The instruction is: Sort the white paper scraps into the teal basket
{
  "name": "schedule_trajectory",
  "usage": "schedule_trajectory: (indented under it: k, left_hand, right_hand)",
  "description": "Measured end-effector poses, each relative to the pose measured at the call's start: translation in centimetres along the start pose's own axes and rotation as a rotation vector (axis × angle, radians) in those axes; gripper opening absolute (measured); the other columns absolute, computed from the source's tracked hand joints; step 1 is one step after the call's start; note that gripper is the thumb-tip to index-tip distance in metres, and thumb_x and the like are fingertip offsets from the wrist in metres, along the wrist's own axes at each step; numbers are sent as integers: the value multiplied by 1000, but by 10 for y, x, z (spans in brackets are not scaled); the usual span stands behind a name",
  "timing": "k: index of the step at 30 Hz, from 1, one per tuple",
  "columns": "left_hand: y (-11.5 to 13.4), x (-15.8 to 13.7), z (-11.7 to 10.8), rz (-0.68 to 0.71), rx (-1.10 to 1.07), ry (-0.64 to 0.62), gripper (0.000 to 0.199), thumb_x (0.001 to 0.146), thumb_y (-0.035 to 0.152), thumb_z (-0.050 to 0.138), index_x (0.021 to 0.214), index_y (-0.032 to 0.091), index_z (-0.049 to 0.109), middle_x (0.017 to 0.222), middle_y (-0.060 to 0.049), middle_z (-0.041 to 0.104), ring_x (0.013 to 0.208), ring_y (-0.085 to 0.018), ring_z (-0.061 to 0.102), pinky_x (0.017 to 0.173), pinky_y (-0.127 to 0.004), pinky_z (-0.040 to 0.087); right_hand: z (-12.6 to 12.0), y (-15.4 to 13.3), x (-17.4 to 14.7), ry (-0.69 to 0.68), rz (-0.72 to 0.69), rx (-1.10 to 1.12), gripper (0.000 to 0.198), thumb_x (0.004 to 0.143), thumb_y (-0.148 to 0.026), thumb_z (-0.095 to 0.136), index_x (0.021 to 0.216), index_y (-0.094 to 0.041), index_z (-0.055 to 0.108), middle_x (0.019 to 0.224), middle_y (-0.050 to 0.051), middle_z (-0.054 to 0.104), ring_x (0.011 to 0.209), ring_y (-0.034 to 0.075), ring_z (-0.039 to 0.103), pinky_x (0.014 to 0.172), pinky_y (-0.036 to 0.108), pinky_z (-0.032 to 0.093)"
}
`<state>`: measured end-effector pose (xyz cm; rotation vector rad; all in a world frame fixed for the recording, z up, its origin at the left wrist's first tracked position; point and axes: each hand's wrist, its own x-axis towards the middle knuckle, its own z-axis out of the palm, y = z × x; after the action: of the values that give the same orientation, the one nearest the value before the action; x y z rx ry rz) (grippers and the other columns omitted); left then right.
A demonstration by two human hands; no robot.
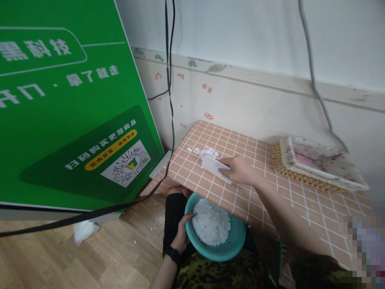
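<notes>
On the tabletop my right hand [239, 170] grips a flat white card-like piece [215, 169], its edge against a small heap of torn paper scraps [207, 152], white with some pink. My left hand [182, 236] is closed on the rim of a teal plastic basket [237, 245], held just below the table's front edge. Inside that basket lies a large mound of pale shredded scraps [210, 222]. The fingers of my left hand are partly hidden by the basket.
A brown table with a white grid cover [240, 140] stands against the wall. A lined wicker basket [315, 168] sits on its right part. Left stands a green printed cabinet [75, 88], with a dark strap [171, 120] hanging nearby. A white crumpled piece [85, 231] lies on the floor.
</notes>
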<state>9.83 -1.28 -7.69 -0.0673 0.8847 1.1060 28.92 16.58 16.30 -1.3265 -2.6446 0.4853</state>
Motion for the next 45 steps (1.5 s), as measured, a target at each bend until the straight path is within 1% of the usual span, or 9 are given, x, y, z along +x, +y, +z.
schedule_trajectory:
  k: [8,12,15,22,27,33,39,42,45]
  left_hand:
    - [3,-5,5,-33,3,25,35,66,34,68,91,9,70,79,-12,74,86,-33,66,88,-47,43]
    - [5,-7,9,-41,-1,41,39,62,33,69,94,10,69,81,-12,75,88,-34,66,89,-48,43]
    - [4,-6,9,-39,-1,41,40,62,33,69,95,11,69,81,-12,75,89,-34,66,90,-48,42]
    - [2,-3,4,-8,11,-2,32,66,33,68,88,10,70,77,-11,75,86,-33,67,90,-48,43]
    - [2,-4,5,-18,14,30,35,63,33,69,90,10,70,76,-11,74,85,-33,66,89,-48,42]
    - [6,-10,14,-25,4,45,38,60,32,70,91,11,70,77,-11,74,85,-34,66,88,-48,42]
    - [11,-15,22,-38,6,42,37,58,30,71,89,11,70,74,-10,73,85,-34,65,89,-48,41]
    - [11,-15,22,-47,8,44,37,59,30,71,90,11,70,75,-10,73,87,-34,65,90,-48,41]
    - [10,-15,21,-43,3,45,38,59,31,71,92,11,70,77,-10,74,89,-35,65,90,-48,40]
  right_hand:
    - [-9,-3,2,-42,-18,-115,16,80,-21,48,78,-17,63,70,6,63,63,15,53,57,27,30]
    - [-7,-10,5,-35,-63,-135,17,81,-21,46,81,-18,63,73,7,63,65,15,52,58,28,30]
    - [-6,-10,5,-38,-60,-135,19,82,-21,46,84,-19,64,73,6,63,65,15,52,59,28,30]
    - [-17,-3,0,-72,-70,-162,24,80,-18,44,85,-19,68,65,5,61,59,14,49,57,28,28]
    - [-13,-8,-1,-65,-90,-174,20,81,-20,44,80,-19,64,69,5,62,61,14,50,57,28,28]
    - [-14,-5,-9,-29,-47,-220,17,81,-20,44,69,-18,57,57,3,53,53,12,41,54,28,27]
    - [-4,-8,-13,-19,-5,-197,16,82,-22,44,78,-19,59,64,4,58,58,13,47,56,28,28]
    - [1,-10,-10,-19,-27,-178,17,83,-23,44,83,-19,60,69,5,61,62,15,50,58,28,28]
    - [1,-12,-7,-32,-66,-177,16,82,-23,44,81,-19,59,69,5,61,63,15,50,58,28,28]
